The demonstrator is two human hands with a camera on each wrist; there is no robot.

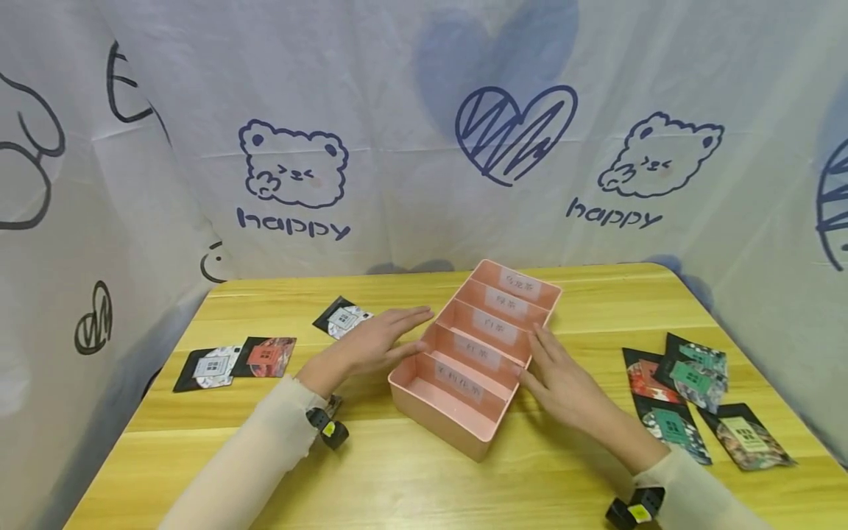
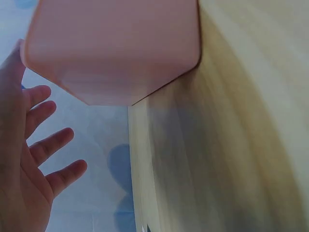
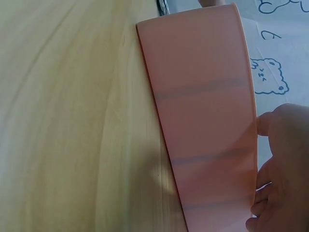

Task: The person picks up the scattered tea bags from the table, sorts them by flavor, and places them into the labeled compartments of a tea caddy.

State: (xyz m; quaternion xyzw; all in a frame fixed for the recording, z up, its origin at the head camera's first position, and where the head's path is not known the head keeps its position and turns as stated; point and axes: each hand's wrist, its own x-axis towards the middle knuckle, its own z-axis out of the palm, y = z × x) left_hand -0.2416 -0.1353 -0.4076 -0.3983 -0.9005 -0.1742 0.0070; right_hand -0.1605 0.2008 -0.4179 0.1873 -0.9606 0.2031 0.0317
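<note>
A pink divided box [image 1: 437, 416] stands at an angle on the table, its several compartments marked with handwritten labels. My left hand [image 1: 374, 342] is at its left side, fingers extended and spread; in the left wrist view the thumb meets the rim and the other fingers stand apart from the wall. Along the right side is my right hand [image 1: 563, 379], its fingers mostly straight. The right wrist view shows the right thumb and fingertips at the box's upper edge. Neither hand curls round anything. The compartments that show hold no packets.
Left of the box lie a white-and-black packet [image 1: 212, 366], a red-and-black packet [image 1: 267, 356] and another black-and-white packet [image 1: 341, 316]. Several packets, among them a green one [image 1: 695, 372] and a yellow-labelled one [image 1: 748, 436], lie at the right. A printed curtain [image 1: 397, 132] hangs behind the wooden table [image 1: 371, 478].
</note>
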